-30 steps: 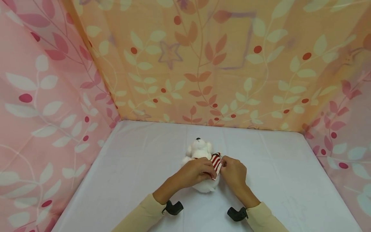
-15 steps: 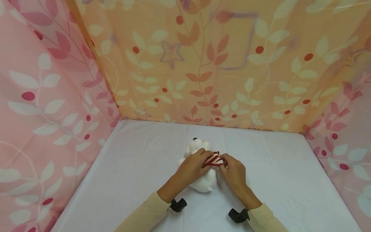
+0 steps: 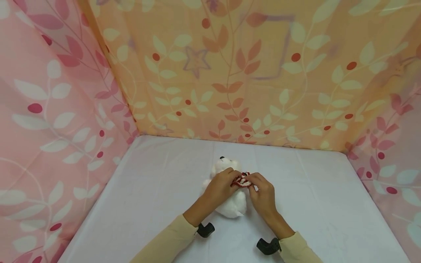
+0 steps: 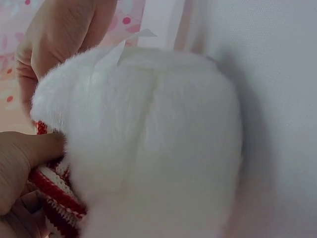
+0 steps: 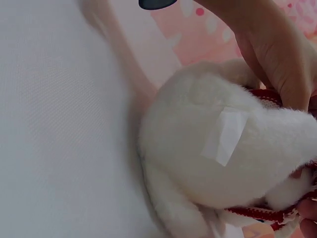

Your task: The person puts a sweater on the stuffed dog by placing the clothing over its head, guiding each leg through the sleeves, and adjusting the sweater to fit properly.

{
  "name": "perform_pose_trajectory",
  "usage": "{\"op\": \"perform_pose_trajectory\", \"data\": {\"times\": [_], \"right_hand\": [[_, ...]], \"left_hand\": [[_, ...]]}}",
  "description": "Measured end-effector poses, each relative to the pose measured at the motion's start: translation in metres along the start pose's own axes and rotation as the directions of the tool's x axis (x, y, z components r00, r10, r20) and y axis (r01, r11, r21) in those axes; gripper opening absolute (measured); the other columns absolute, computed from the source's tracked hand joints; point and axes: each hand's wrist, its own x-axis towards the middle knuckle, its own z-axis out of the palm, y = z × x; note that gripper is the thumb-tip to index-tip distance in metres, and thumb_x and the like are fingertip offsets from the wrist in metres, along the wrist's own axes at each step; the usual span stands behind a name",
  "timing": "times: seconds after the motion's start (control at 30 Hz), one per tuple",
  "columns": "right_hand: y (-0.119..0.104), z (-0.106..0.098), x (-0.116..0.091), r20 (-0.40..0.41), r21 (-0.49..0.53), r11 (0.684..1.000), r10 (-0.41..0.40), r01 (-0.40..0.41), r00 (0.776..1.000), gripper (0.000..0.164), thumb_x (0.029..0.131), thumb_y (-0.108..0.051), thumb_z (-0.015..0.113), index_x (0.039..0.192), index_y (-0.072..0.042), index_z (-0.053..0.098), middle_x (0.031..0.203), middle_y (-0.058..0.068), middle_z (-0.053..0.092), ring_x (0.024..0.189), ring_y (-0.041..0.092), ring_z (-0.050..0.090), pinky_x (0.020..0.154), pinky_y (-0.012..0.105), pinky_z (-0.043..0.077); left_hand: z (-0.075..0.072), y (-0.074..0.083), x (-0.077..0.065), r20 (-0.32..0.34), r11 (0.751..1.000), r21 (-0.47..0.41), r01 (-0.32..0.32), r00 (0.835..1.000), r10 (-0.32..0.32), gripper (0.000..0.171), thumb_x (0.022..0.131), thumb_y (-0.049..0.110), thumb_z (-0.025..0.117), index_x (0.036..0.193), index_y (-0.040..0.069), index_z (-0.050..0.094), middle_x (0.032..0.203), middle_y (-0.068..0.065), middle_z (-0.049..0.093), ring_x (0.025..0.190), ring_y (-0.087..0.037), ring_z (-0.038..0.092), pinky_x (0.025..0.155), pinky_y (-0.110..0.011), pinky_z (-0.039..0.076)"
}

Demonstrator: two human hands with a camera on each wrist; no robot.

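A white plush toy (image 3: 231, 207) with a black nose lies on the white table, its head toward the back. Around its upper body is a red-and-white striped knitted garment (image 3: 242, 180), bunched between the two hands. My left hand (image 3: 219, 187) reaches across the toy and pinches the garment's left part; in the left wrist view its thumb presses the knit (image 4: 58, 191) near the white fur (image 4: 153, 144). On the other side, my right hand (image 3: 264, 193) pinches the garment's right edge. In the right wrist view, the knit's red edge (image 5: 257, 213) runs beside the toy's body (image 5: 198, 148).
A white fabric tag (image 5: 228, 135) sticks out of the toy's fur. Black wrist devices (image 3: 206, 230) hang below both wrists. Leaf-patterned cloth walls (image 3: 171, 73) enclose the back and sides of the white table (image 3: 158, 164).
The garment's striped flap, which hung down over the toy's body, is lifted and bunched between the hands. My left hand has moved forward; the fingers of my right hand have shifted slightly left.
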Motion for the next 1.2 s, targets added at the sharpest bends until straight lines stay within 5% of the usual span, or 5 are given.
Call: {"op": "perform_pose_trajectory", "data": {"times": [0.23, 0.47, 0.63, 1.03, 1.2], "right_hand": [[-0.004, -0.001, 0.001, 0.049, 0.077, 0.995, 0.053, -0.057, 0.997, 0.028, 0.081, 0.02, 0.067, 0.094, -0.003, 0.078, 0.094, 0.001, 0.07, 0.086, 0.018, 0.068, 0.076, 0.011, 0.047], [-0.005, 0.002, -0.002, 0.091, -0.053, 0.994, 0.101, -0.097, 0.991, 0.04, 0.071, 0.005, 0.086, 0.104, -0.008, 0.067, 0.097, 0.001, 0.065, 0.079, 0.017, 0.063, 0.064, 0.035, 0.055], [-0.004, 0.004, -0.002, 0.069, -0.102, 0.976, 0.201, -0.194, 0.977, 0.043, 0.068, -0.004, 0.091, 0.101, -0.008, 0.063, 0.087, 0.005, 0.065, 0.074, 0.022, 0.063, 0.061, 0.033, 0.05], [0.008, 0.013, -0.005, 0.099, -0.121, 0.865, 0.499, -0.487, 0.861, 0.033, 0.075, 0.0, 0.075, 0.104, -0.011, 0.063, 0.084, 0.0, 0.067, 0.071, 0.018, 0.064, 0.06, 0.031, 0.045], [0.013, 0.013, -0.006, 0.087, -0.059, 0.896, 0.444, -0.44, 0.892, 0.048, 0.073, 0.002, 0.077, 0.117, -0.012, 0.065, 0.091, 0.001, 0.067, 0.073, 0.021, 0.066, 0.063, 0.032, 0.05]], "left_hand": [[0.0, -0.004, 0.001, -0.008, 0.998, -0.064, 0.008, 1.0, -0.009, 0.033, 0.087, 0.006, 0.081, 0.117, 0.012, 0.071, 0.098, -0.001, 0.069, 0.084, -0.008, 0.062, 0.072, -0.015, 0.05], [-0.002, -0.008, 0.0, -0.037, 0.996, -0.091, -0.001, 0.999, -0.002, 0.019, 0.09, -0.001, 0.073, 0.103, 0.013, 0.073, 0.09, 0.0, 0.067, 0.081, -0.011, 0.063, 0.072, -0.019, 0.05], [-0.003, -0.009, -0.002, -0.049, 0.995, -0.092, -0.043, 0.998, 0.038, 0.019, 0.091, -0.001, 0.071, 0.102, 0.014, 0.073, 0.089, 0.0, 0.064, 0.079, -0.01, 0.059, 0.069, -0.02, 0.049], [-0.008, -0.009, -0.014, 0.033, 0.989, -0.085, -0.12, 0.992, 0.124, 0.02, 0.09, -0.001, 0.074, 0.102, 0.015, 0.076, 0.097, 0.003, 0.063, 0.092, -0.008, 0.061, 0.08, -0.016, 0.05], [-0.009, -0.007, -0.017, 0.035, 0.992, -0.066, -0.11, 0.993, 0.112, 0.017, 0.091, 0.002, 0.074, 0.102, 0.015, 0.075, 0.099, 0.003, 0.063, 0.093, -0.009, 0.062, 0.08, -0.018, 0.051]]}}
